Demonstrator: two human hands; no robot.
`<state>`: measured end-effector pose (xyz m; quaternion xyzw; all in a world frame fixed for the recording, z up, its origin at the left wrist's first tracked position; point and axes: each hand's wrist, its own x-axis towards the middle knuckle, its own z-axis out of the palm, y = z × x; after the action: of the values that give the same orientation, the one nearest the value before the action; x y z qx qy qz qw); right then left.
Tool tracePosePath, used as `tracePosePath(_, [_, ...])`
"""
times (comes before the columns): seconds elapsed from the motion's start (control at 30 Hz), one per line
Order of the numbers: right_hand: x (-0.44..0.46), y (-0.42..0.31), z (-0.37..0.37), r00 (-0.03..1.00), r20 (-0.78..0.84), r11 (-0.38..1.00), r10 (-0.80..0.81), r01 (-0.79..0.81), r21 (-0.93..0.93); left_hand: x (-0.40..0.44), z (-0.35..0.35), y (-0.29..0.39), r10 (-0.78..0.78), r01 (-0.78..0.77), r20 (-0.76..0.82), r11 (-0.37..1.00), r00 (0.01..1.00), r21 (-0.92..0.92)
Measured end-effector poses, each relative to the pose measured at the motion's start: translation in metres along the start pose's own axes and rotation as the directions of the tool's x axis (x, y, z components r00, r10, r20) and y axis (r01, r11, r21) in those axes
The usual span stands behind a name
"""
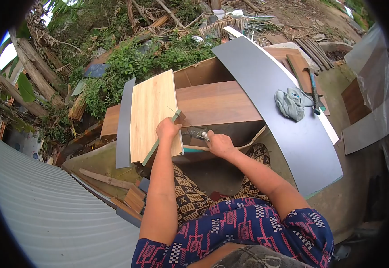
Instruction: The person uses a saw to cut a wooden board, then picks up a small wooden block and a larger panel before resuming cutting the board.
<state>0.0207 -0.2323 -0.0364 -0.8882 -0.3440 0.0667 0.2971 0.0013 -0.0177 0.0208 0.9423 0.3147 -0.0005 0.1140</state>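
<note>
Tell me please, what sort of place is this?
Probably an outdoor work spot, perhaps in a yard: leafy bushes grow just beyond the board, a hammer lies within the work area, and a corrugated sheet slopes along the left side.

Pale board (pixel 152 102) hides pt of brown plank (pixel 217 102) under it. Atop board, L hand (pixel 168 129) covers pt of green strip (pixel 150 153). Just R of board, tool (pixel 198 132) half-hidden by R hand (pixel 221 145), type unclear. Corrugated sheet (pixel 60 205), lower L of board, cut off at dark rim.
</note>
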Motion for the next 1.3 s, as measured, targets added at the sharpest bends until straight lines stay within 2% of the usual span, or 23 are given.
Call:
tracePosePath(0.73, [-0.006,-0.0043,-0.0065,1.0,0.019,0.999,-0.009,0.01,-0.038,-0.0067,-0.0025,-0.0018,0.003,-0.003,-0.014,1.0,1.0,-0.021])
tracePosePath(1.3, [-0.0076,-0.0017,-0.0079,1.0,0.021,1.0,-0.02,0.019,0.014,-0.0079,-0.0051,-0.0001,-0.004,0.004,0.002,1.0,1.0,-0.024])
